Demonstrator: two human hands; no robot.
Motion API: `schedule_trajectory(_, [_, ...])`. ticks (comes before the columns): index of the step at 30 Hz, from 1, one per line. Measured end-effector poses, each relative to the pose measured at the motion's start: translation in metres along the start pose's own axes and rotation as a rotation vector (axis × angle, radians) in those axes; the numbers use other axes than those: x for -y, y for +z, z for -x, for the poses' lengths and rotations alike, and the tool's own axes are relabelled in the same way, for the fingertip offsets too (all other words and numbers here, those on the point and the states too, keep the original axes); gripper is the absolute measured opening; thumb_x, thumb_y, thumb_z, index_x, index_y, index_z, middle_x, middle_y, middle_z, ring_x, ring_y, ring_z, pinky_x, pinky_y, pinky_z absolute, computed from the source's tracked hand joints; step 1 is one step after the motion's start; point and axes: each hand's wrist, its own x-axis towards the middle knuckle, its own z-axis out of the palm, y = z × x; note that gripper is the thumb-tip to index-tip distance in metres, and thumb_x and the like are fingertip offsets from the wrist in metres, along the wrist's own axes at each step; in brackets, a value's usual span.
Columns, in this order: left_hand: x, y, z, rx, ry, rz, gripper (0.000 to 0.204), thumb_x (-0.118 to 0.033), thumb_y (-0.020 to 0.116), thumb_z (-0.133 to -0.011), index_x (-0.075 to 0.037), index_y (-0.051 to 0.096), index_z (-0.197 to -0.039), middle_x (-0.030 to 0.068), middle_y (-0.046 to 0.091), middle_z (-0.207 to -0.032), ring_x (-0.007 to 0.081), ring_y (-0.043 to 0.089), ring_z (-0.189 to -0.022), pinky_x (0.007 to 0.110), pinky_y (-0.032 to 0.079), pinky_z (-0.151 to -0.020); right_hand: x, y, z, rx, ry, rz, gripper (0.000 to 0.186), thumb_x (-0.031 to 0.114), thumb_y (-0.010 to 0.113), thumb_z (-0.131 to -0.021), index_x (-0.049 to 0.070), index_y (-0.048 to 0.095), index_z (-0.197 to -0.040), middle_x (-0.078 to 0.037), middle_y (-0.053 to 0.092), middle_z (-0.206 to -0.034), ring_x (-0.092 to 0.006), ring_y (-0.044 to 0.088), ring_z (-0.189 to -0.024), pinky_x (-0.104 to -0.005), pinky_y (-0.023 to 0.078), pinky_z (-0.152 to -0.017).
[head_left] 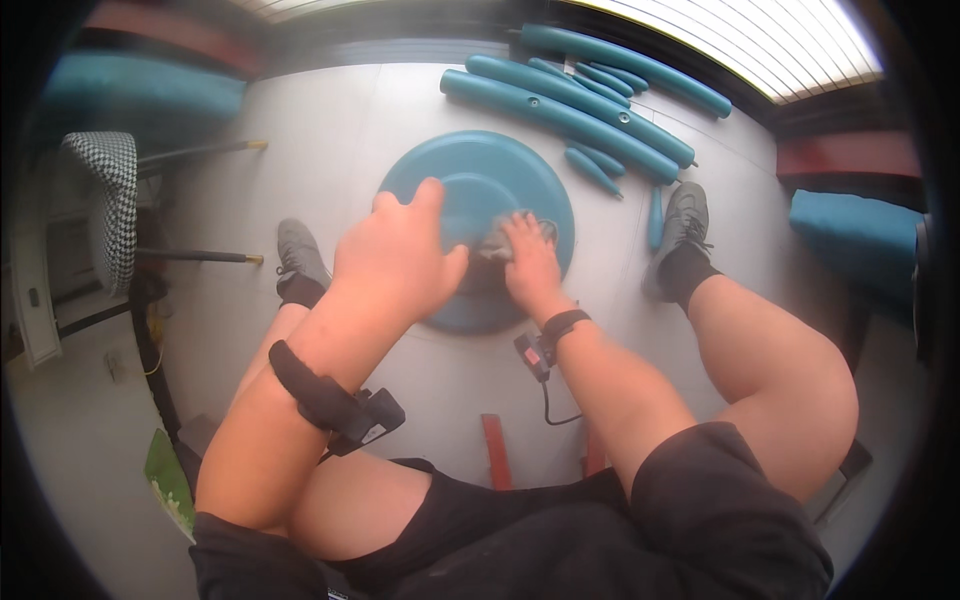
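Observation:
A round blue disc (520,165) with a raised ring lies on the floor between my feet. My right hand (533,262) presses a crumpled greyish cloth (494,243) onto its right half, fingers spread over the cloth. Over the left part of the disc is my left hand (395,250), thumb and index finger apart, holding nothing that I can see. Its other fingertips are partly hidden, and I cannot tell whether they touch the rim. Below the hands, the disc's near part is in shadow.
Long blue tubes (560,115) and several shorter blue pieces (595,168) lie at the far right. One short blue piece (656,218) is beside my right shoe (685,230). A checkered stool (105,200) lies tipped at left. Red legs (495,450) show beneath me.

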Motion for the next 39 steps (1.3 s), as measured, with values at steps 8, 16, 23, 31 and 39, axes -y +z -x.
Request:
schedule_trajectory(8, [-0.001,-0.031,-0.019,0.208,-0.064,0.038,0.061,-0.039,0.075,-0.089,0.003,0.053,-0.128,0.0270,0.068,-0.111,0.0417,0.071,-0.092,0.046,0.059,-0.084,-0.013,-0.013,-0.069,0.114,0.066,0.106,0.068,0.013,0.064,-0.092,0.011,0.042,-0.157,-0.011,0.039,-0.166,-0.0325,0.028,-0.157,-0.0601,0.027,-0.124])
schedule_trajectory(16, [0.044,-0.001,-0.007,-0.083,0.592,-0.080,0.063,-0.005,0.085,-0.071,-0.015,0.063,-0.129,0.0208,0.059,-0.137,0.0394,0.062,-0.118,0.045,0.052,-0.102,0.023,0.028,0.016,0.163,-0.093,0.322,0.063,0.013,0.057,-0.094,0.012,0.046,-0.156,-0.008,0.037,-0.167,-0.0285,0.028,-0.158,-0.0635,0.027,-0.122])
schedule_trajectory(23, [0.042,0.002,-0.021,0.041,0.593,0.011,0.049,-0.005,0.084,-0.067,-0.013,0.066,-0.111,0.0160,0.063,-0.120,0.0371,0.066,-0.102,0.044,0.056,-0.087,0.044,0.060,0.062,0.313,-0.167,0.258,0.063,0.011,0.054,-0.094,0.021,0.047,-0.156,0.001,0.036,-0.168,-0.0230,0.026,-0.159,-0.0609,0.023,-0.125])
schedule_trajectory(31, [0.049,0.006,-0.016,-0.100,0.642,0.024,0.046,-0.005,0.082,-0.065,-0.013,0.067,-0.107,0.0151,0.065,-0.109,0.0353,0.067,-0.092,0.042,0.057,-0.078,-0.024,-0.004,-0.022,0.035,0.038,0.212,0.073,0.009,0.064,-0.085,0.022,0.047,-0.155,-0.003,0.038,-0.167,-0.0297,0.029,-0.157,-0.0640,0.023,-0.124])
schedule_trajectory(39, [0.041,0.001,-0.017,-0.136,0.443,0.027,0.050,-0.013,0.086,-0.064,-0.010,0.066,-0.109,0.0108,0.065,-0.101,0.0310,0.068,-0.083,0.038,0.058,-0.069,-0.072,-0.029,-0.110,-0.019,0.146,-0.063,0.065,0.011,0.057,-0.089,0.023,0.050,-0.153,-0.006,0.040,-0.166,-0.0287,0.031,-0.156,-0.0637,0.023,-0.125])
